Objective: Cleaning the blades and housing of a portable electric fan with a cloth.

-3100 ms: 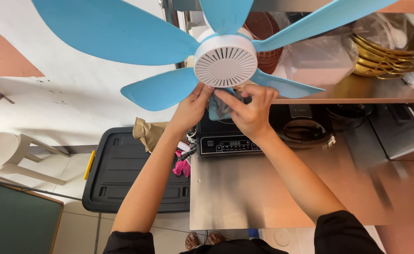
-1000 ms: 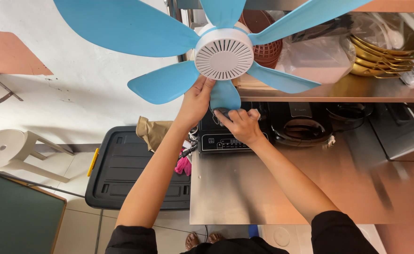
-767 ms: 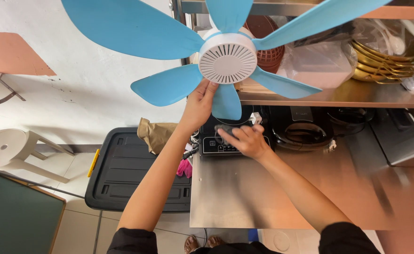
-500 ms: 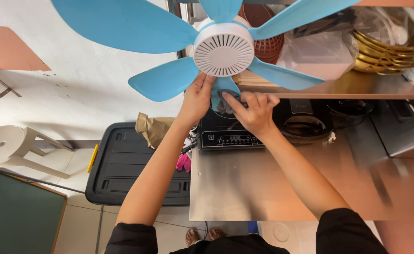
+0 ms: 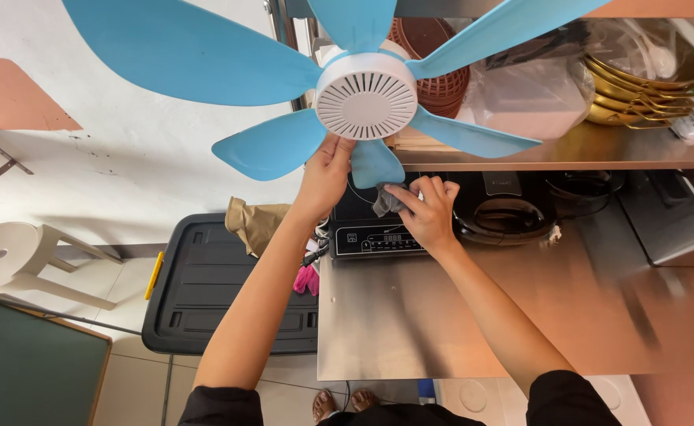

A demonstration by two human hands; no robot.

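Steel counter (image 5: 473, 315) w/ 1 induction cooktop (image 5: 374, 237), black pot (image 5: 505, 217) on it.

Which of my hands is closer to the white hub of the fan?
Left. The left hand touches the white hub's lower edge; the right hand is lower, holding a grey cloth against the short blue blade.

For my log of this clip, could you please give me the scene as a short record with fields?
Left hand: steadies the fan hub from below
Right hand: presses a grey cloth to the short blade
Fan: white hub, blue blades
Below: cooktop on steel counter
Floor: black bin, white stool
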